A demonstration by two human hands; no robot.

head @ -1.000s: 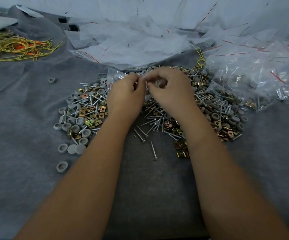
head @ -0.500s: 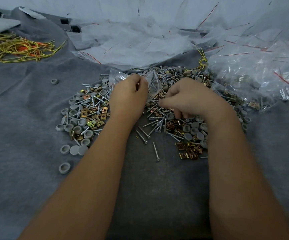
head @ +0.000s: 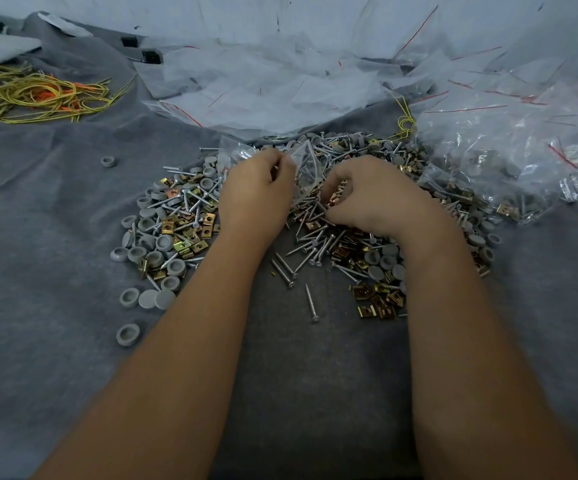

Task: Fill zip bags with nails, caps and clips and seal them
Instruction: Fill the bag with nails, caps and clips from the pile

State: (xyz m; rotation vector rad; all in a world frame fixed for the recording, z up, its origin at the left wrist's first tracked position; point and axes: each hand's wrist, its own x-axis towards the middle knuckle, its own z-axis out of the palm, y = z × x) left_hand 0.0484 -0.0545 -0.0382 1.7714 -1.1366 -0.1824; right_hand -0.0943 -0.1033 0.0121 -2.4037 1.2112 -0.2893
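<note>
A heap of silver nails, grey round caps and brass clips covers the middle of the grey cloth. My left hand pinches the rim of a small clear zip bag and holds it up over the heap. Just right of the bag, my right hand lies low on the heap with its fingers curled round a few brass clips.
Empty clear zip bags lie piled at the back. Filled bags are stacked at the right. A tangle of yellow and orange ties lies far left. Stray caps and a lone nail sit near the front.
My right hand left the bag's mouth, dropped right onto the heap and gathered clips. The left hand keeps hold of the bag, almost still.
</note>
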